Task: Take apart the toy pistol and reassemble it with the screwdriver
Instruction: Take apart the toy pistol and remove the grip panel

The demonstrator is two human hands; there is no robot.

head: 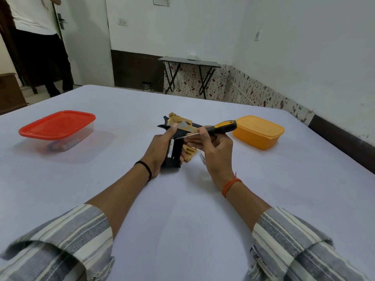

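A black and gold toy pistol [181, 126] stands on its grip near the middle of the white table [182, 209]. My left hand [160, 150] grips its black handle, thumb up against the gold slide. My right hand [211, 151] holds a screwdriver [220, 127] with a black and yellow handle. Its thin metal shaft points left and its tip meets the black side of the pistol just above the grip. A gold part of the pistol shows between my two hands.
A clear container with a red lid [57, 128] sits at the left, small items inside. An orange lidded container [258, 131] sits at the right. A person [38, 43] stands by the door at the far left. A folding table [189, 72] stands against the back wall.
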